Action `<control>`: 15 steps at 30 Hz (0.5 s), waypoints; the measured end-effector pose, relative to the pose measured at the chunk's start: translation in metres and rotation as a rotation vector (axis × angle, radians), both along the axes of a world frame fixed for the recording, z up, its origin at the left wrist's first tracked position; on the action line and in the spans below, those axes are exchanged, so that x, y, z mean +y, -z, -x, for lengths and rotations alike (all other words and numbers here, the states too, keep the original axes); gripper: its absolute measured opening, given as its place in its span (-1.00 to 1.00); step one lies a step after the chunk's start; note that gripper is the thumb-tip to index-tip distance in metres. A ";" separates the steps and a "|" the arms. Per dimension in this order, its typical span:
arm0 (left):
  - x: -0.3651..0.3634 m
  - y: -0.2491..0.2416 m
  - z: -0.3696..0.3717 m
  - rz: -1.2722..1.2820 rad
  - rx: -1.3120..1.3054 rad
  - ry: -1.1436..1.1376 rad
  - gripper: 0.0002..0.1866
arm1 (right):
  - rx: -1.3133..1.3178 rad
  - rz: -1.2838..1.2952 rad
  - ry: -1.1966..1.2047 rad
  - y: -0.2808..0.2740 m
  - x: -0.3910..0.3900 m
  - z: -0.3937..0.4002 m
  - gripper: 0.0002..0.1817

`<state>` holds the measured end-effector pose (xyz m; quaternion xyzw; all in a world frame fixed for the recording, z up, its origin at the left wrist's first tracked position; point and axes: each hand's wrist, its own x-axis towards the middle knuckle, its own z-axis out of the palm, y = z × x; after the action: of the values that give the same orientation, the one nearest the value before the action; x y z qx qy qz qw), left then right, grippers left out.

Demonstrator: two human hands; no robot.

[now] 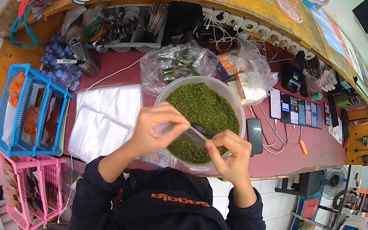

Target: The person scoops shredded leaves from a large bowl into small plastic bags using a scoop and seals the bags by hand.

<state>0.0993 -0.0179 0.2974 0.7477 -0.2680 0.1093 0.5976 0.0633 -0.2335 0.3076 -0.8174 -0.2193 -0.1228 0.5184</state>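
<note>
A small transparent plastic bag point(197, 134) is stretched between my two hands, its rim forming a taut line. My left hand point(158, 126) pinches one end of the rim between thumb and fingers. At the other end, my right hand point(230, 154) is closed in a pinch on the same bag. Both hands hover over a round translucent tub point(240, 106) filled with finely shredded green leaf material point(201, 101). A dark spoon-like object point(202, 130), partly hidden by the bag, lies on the greens. Left of the tub sits a stack of white plastic bags point(106, 121).
Behind the tub are a crumpled plastic bag with green packets point(181, 62) and a white box point(247, 89). Several phones point(293, 109) with cables and a black power bank point(254, 136) lie to the right. Blue baskets point(34, 113) and pink baskets point(33, 187) stand left.
</note>
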 end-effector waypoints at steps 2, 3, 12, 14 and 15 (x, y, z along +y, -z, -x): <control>0.022 0.012 -0.016 0.127 0.003 -0.154 -0.98 | -0.027 -0.026 0.056 -0.001 -0.014 0.004 -0.93; 0.041 0.010 -0.034 0.128 -0.008 -0.309 -0.96 | -0.076 -0.080 0.079 0.005 -0.026 0.002 -0.94; 0.013 0.030 -0.120 -0.252 -0.275 -0.363 -0.61 | 0.052 0.087 0.197 0.007 -0.002 -0.018 -0.94; -0.017 0.038 -0.080 -0.018 0.275 0.022 -0.59 | -0.040 0.147 0.283 0.010 0.014 -0.022 -0.81; -0.025 0.029 -0.060 0.023 0.534 0.210 -0.58 | -0.082 0.200 0.274 0.014 0.017 -0.024 -0.70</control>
<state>0.1591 -0.0427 0.2686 0.7114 -0.1760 -0.1510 0.6634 0.0876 -0.2164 0.2938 -0.8814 -0.1380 -0.2029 0.4037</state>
